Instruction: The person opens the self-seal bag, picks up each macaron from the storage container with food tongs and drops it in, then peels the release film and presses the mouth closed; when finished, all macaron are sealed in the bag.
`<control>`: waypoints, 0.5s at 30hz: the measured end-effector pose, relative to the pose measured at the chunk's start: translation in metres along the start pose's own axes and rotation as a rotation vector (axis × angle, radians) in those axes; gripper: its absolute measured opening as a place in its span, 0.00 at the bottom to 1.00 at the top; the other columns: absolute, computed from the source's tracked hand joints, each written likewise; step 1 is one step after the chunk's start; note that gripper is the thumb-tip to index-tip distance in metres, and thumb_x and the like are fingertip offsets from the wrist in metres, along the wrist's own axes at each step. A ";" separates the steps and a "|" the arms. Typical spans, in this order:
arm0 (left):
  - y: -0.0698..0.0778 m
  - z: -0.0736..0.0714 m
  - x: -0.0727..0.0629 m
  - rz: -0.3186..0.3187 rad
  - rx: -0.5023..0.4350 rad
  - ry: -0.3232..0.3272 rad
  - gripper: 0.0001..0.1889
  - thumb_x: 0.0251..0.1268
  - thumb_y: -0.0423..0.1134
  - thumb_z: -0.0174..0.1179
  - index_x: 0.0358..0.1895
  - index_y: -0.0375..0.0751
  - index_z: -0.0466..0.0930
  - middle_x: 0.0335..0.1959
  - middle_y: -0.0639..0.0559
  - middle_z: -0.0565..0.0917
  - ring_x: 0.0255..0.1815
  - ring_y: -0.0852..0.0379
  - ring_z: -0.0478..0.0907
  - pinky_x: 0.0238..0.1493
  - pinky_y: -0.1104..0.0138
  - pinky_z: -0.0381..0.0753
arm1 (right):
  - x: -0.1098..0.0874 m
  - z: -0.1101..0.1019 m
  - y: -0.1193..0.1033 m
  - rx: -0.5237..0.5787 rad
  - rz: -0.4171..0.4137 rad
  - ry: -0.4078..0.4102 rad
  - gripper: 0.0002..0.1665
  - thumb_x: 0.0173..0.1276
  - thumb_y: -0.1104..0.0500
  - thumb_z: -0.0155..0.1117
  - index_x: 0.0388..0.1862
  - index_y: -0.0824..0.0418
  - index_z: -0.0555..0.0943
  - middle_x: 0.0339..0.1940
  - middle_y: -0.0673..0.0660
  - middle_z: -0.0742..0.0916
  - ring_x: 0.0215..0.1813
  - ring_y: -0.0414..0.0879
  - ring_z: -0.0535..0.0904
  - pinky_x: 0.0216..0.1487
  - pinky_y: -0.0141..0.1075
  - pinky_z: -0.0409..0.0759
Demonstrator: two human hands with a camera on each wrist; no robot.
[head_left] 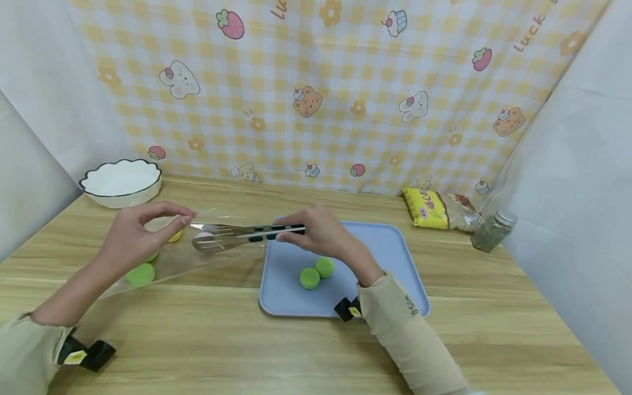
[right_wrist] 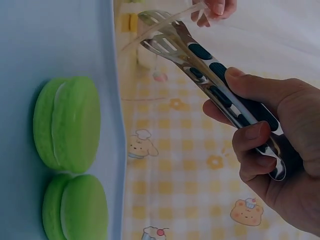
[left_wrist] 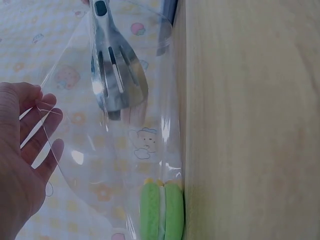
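Note:
My left hand [head_left: 129,236] pinches the edge of a clear plastic bag [head_left: 182,263] between thumb and fingertips. Metal tongs [right_wrist: 220,92] with dark grips are held in my right hand [head_left: 321,233], their slotted heads reaching left into the bag's mouth. A small pale round piece [head_left: 204,236] shows at the tong heads; I cannot tell whether they clasp it. Green macarons [head_left: 140,274] and a yellow one [head_left: 175,237] show at the bag's left part. On the blue tray [head_left: 390,258], below my right hand, two green macarons [head_left: 310,278] lie side by side.
A white scalloped dish [head_left: 120,197] stands at the back left of the wooden table [head_left: 247,351]. At the back right are a yellow food packet [head_left: 427,208] and a glass jar [head_left: 494,230] with a metal lid. A checked curtain [head_left: 345,131] hangs behind.

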State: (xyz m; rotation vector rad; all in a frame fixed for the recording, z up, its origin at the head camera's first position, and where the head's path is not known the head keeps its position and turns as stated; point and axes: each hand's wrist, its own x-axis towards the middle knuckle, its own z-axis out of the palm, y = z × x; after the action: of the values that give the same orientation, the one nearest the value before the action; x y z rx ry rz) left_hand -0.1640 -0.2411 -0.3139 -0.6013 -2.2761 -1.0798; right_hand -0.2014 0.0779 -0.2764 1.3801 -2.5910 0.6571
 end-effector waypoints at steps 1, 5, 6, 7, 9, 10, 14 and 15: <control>0.000 0.000 0.000 0.004 0.002 0.000 0.05 0.57 0.31 0.64 0.35 0.42 0.85 0.34 0.65 0.84 0.41 0.75 0.76 0.46 0.83 0.66 | 0.002 0.001 -0.001 0.002 -0.002 0.000 0.16 0.64 0.54 0.64 0.49 0.58 0.83 0.14 0.46 0.78 0.11 0.35 0.58 0.19 0.27 0.60; 0.000 0.000 0.000 0.018 0.007 -0.002 0.05 0.57 0.30 0.64 0.35 0.42 0.85 0.34 0.65 0.84 0.41 0.75 0.76 0.47 0.83 0.66 | 0.009 0.007 -0.004 0.011 -0.005 -0.005 0.16 0.64 0.54 0.64 0.49 0.58 0.84 0.20 0.47 0.83 0.12 0.35 0.57 0.19 0.27 0.60; 0.000 0.000 0.000 0.020 0.007 -0.004 0.05 0.56 0.30 0.64 0.35 0.42 0.85 0.34 0.65 0.84 0.41 0.75 0.76 0.47 0.83 0.66 | 0.011 0.008 -0.004 0.012 -0.003 -0.007 0.16 0.64 0.54 0.64 0.49 0.58 0.83 0.20 0.48 0.83 0.12 0.35 0.57 0.19 0.27 0.60; 0.000 0.000 0.000 0.021 0.005 -0.005 0.05 0.56 0.30 0.64 0.35 0.42 0.85 0.34 0.64 0.84 0.41 0.74 0.76 0.47 0.83 0.66 | 0.012 0.010 -0.005 0.012 -0.002 -0.007 0.16 0.64 0.54 0.64 0.49 0.57 0.83 0.22 0.48 0.84 0.12 0.35 0.57 0.19 0.27 0.60; 0.000 0.000 0.000 0.020 0.000 -0.007 0.05 0.57 0.30 0.64 0.36 0.42 0.85 0.34 0.62 0.84 0.40 0.74 0.77 0.48 0.83 0.66 | 0.015 0.012 -0.006 0.008 0.004 -0.010 0.16 0.65 0.53 0.64 0.49 0.57 0.83 0.21 0.48 0.83 0.12 0.35 0.56 0.19 0.27 0.59; -0.003 0.001 -0.001 0.027 -0.021 -0.008 0.06 0.57 0.29 0.64 0.36 0.42 0.85 0.34 0.61 0.84 0.40 0.74 0.77 0.48 0.83 0.66 | 0.017 0.013 -0.007 0.005 0.006 -0.011 0.16 0.65 0.53 0.64 0.49 0.56 0.84 0.22 0.48 0.84 0.12 0.35 0.56 0.19 0.27 0.60; -0.003 0.001 -0.001 0.024 -0.035 -0.005 0.06 0.57 0.29 0.64 0.36 0.43 0.85 0.34 0.57 0.85 0.37 0.73 0.78 0.48 0.82 0.67 | 0.023 0.018 -0.011 -0.005 0.011 -0.028 0.17 0.65 0.51 0.63 0.50 0.55 0.83 0.15 0.47 0.78 0.13 0.36 0.57 0.20 0.27 0.59; -0.003 0.002 -0.001 0.023 -0.036 -0.005 0.07 0.57 0.29 0.64 0.37 0.43 0.85 0.34 0.57 0.85 0.37 0.73 0.78 0.48 0.82 0.67 | 0.024 0.019 -0.012 -0.005 0.010 -0.032 0.17 0.65 0.51 0.62 0.50 0.55 0.83 0.14 0.46 0.77 0.13 0.36 0.57 0.20 0.27 0.59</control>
State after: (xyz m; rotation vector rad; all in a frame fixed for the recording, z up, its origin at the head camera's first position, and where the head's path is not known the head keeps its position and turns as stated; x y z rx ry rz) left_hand -0.1650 -0.2415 -0.3170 -0.6432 -2.2527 -1.1112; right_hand -0.2040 0.0455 -0.2821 1.3883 -2.6243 0.6345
